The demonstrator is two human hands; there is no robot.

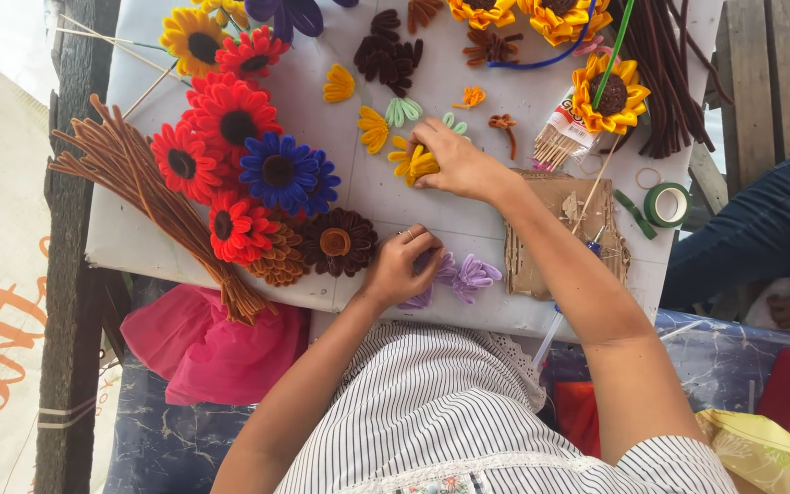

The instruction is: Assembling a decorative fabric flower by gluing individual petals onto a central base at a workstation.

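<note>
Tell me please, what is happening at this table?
A person in a striped top is working with fuzzy craft-stem flowers on a white board. The right hand presses on a yellow petal piece. The left hand rests on purple petal pieces. Finished red, blue and brown flowers lie to the left.

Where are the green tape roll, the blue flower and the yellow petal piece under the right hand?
green tape roll (668, 203), head view, on its outer ring
blue flower (279, 171), head view, dark centre
yellow petal piece (416, 165), head view, exposed loops beside the right hand (454, 165)

Right hand (454, 165) on yellow petals (413, 163)
</note>
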